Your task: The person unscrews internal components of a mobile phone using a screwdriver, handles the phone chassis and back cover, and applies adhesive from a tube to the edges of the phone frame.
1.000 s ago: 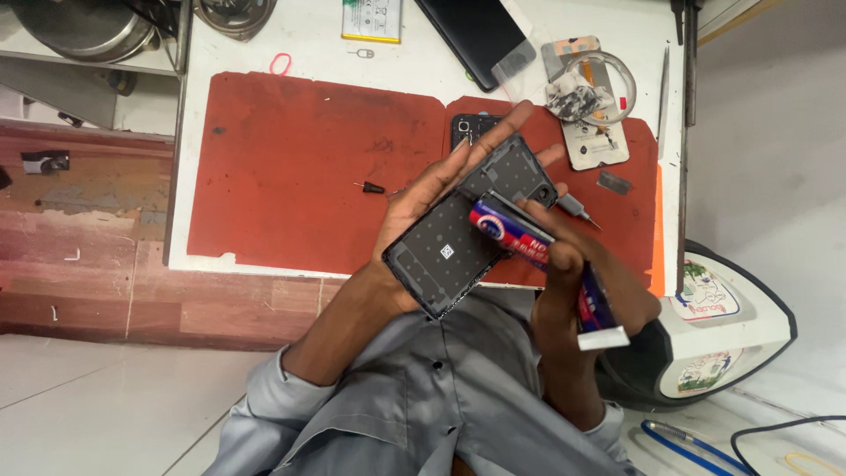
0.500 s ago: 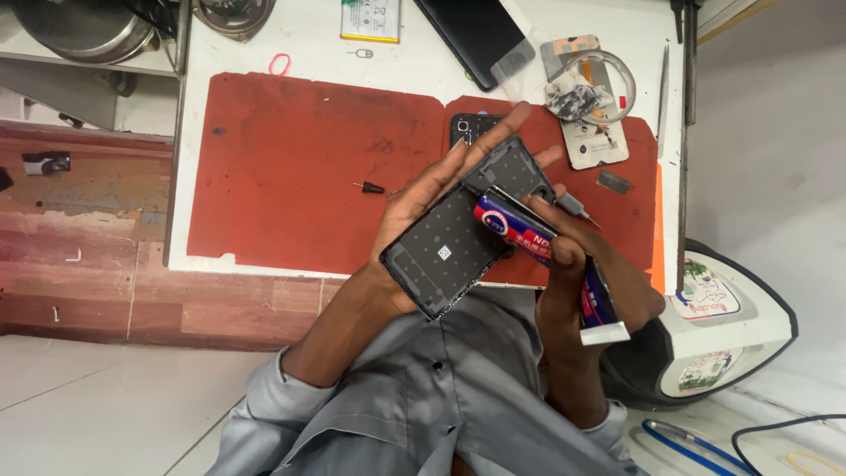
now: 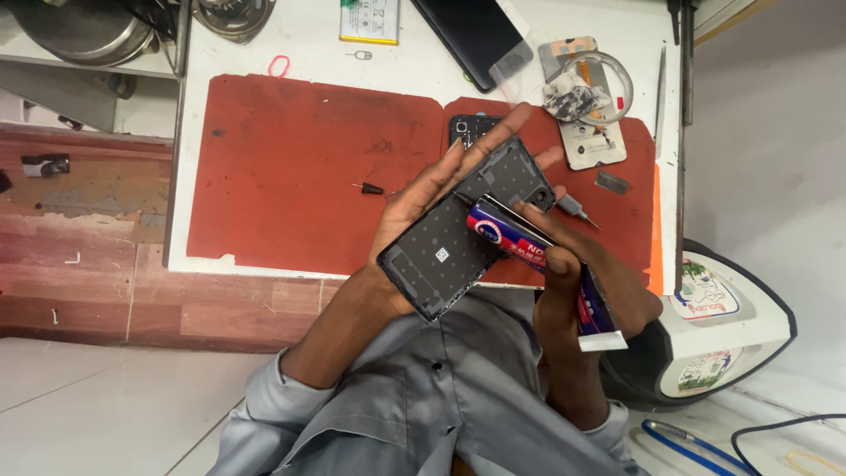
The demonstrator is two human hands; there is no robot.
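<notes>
My left hand (image 3: 421, 196) cradles a dark grey phone back cover (image 3: 458, 234), inner side up, tilted over the near edge of a red work mat (image 3: 308, 167). My right hand (image 3: 589, 284) grips a blue and red glue tube (image 3: 529, 251) whose thin nozzle touches the cover's inner surface near its upper middle. A second dark phone part (image 3: 464, 130) lies on the mat just beyond my left fingers, partly hidden by them.
A small black cap (image 3: 368, 188) and a screwdriver bit (image 3: 577, 210) lie on the mat. At the white table's far edge are a black phone (image 3: 467, 35), a flat battery (image 3: 370, 19), a tape roll (image 3: 601, 84) and a pink rubber band (image 3: 279, 65). A stool (image 3: 705, 326) stands at right.
The cover and tube have barely shifted; the nozzle tip has crept slightly along the cover's inner surface. Both hands keep their grip.
</notes>
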